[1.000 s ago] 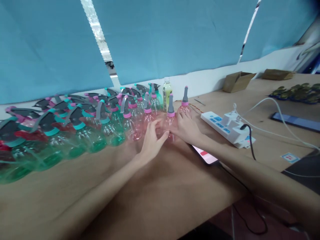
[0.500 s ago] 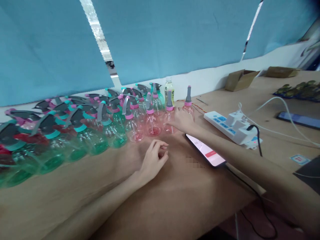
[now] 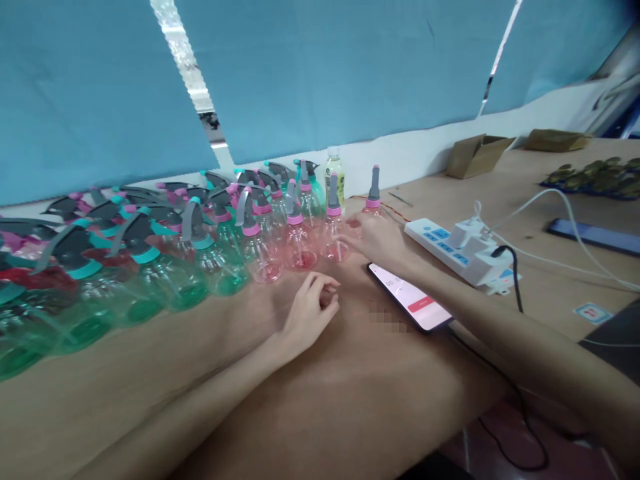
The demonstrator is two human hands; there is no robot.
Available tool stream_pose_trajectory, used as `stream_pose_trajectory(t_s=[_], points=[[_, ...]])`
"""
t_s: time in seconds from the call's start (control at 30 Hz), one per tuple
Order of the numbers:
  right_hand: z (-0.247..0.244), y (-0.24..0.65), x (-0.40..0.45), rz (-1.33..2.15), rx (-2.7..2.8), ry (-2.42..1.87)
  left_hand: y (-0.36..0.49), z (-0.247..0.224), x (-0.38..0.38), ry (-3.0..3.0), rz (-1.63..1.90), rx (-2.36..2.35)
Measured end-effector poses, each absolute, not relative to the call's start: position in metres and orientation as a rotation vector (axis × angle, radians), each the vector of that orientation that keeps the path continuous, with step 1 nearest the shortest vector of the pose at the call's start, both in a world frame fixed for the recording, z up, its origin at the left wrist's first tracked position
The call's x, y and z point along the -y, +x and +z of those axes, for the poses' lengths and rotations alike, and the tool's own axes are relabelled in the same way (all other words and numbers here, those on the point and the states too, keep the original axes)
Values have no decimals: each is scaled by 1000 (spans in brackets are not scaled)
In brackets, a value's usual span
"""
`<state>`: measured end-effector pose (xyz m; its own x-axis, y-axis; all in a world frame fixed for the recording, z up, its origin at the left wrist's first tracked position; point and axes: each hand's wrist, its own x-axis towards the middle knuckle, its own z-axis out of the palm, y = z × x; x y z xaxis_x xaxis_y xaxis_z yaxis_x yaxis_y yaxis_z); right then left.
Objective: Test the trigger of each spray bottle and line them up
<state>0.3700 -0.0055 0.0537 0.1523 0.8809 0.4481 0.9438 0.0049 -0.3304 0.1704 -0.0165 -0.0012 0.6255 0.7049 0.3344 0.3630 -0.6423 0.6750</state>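
My left hand (image 3: 313,310) is above the brown table in front of the bottles, its fingers loosely curled and nothing visible between them and the thumb. My right hand (image 3: 380,237) reaches past the phone, fingers apart, in front of a pink bottle with a grey spray head (image 3: 374,193) and hides most of its body. Just left of its fingertips stands another clear pink spray bottle (image 3: 335,240). A third pink bottle (image 3: 301,247) and a paler one (image 3: 261,257) stand farther left. Green bottles with grey and teal heads (image 3: 220,267) continue the row.
A phone (image 3: 413,297) with a lit screen lies beneath my right forearm. A white power strip (image 3: 437,243) with chargers and cables is to the right. Behind are a drink bottle (image 3: 335,175) and an open carton (image 3: 477,157). A second phone (image 3: 595,237) lies far right.
My right hand has shifted slightly right, away from the clear pink bottle beside its fingertips. My left hand stays nearly in place, and the view has shifted a little.
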Motion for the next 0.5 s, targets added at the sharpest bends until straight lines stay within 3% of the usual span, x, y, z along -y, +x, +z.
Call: stream_pose_trajectory(t_s=[0.2,0.5], points=[[41,418,22,-188,1414,-1922,190,-5,8,2291,849,-804],[24,431,-29,-94,1312,-2009,208,-5,7,2324,828,-798]])
